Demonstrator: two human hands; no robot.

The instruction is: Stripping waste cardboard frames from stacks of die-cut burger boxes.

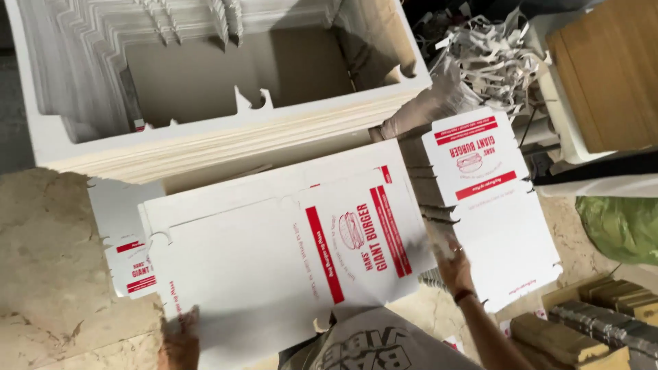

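Holding a flat white-and-red carton blank (288, 253) at centre — left hand (181, 339) pinching its 7 o'clock corner, right hand (452, 264) gripping the 3 o'clock edge (fingers blurred). Keep it level over the blank stack (493, 205).

Flat carton sheet (274, 253) hides most of the left hand (181, 339).

White carton blank (274, 267), red stripes

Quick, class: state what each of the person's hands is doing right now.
Left hand: grips the lower left edge of the flat printed carton sheet.
Right hand: at the same sheet's right edge, blurred; its grip cannot be told.
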